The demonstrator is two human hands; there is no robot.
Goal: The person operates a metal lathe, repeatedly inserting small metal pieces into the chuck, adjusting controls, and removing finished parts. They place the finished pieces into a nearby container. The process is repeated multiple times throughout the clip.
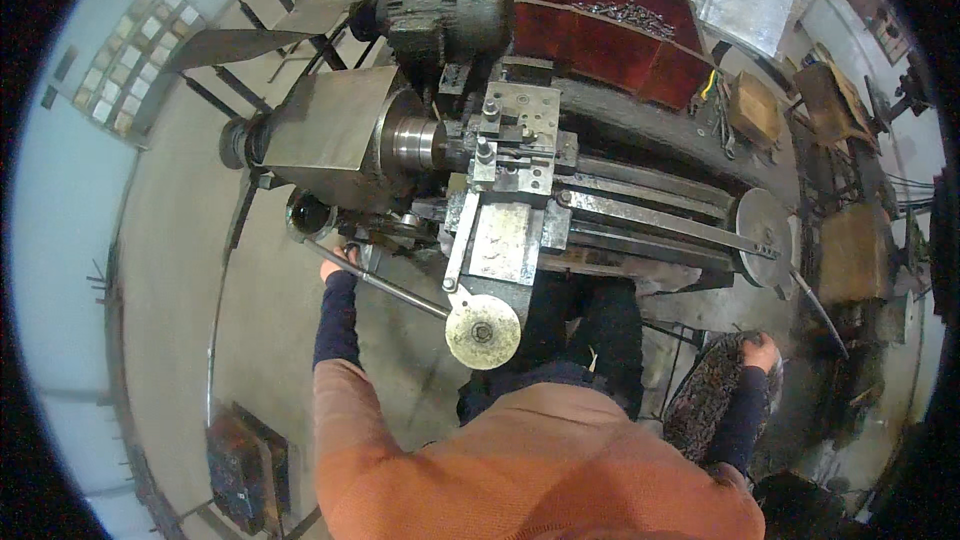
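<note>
A person stands at the front of a metal lathe (520, 170), one hand at each end.

The lathe fills the middle, its motor (440, 15) at the back edge and a round handwheel (482, 332) at the front edge. The right hand (760, 350) rests on a dark patterned cushion (705, 400) by the lathe's right end, fingers curled over it. The left hand (340, 258) reaches a long lever rod (385, 285) at the front left corner; whether it grips the rod cannot be told.

An orange-pink knitted top covers the shoulders and upper arms; dark navy ribbed sleeves run from it down to both wrists; both hands bare, dark trousers below
</note>
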